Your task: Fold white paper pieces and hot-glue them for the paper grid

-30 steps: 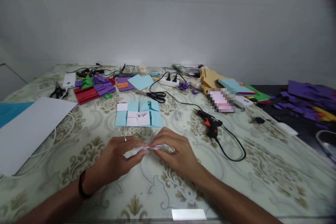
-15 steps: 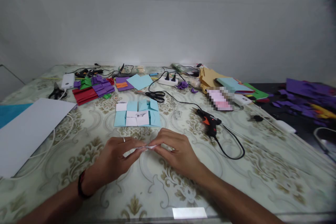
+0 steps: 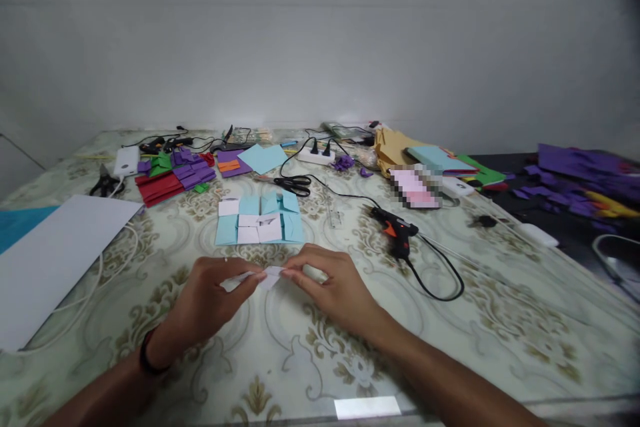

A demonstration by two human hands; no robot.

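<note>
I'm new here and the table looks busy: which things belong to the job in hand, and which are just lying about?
In the job:
small white paper, pinched by the left hand and right hand
blue-and-white folded paper just beyond, probably

Seemingly just lying about:
black-handled scissors
glue gun
red folded paper
power strip

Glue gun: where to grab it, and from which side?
Handle, from the near side, probably with the right hand: the glue gun lies on its side, handle toward the person, nozzle end far-left, orange trigger left of the handle. Avoid the cord looping right.
</note>
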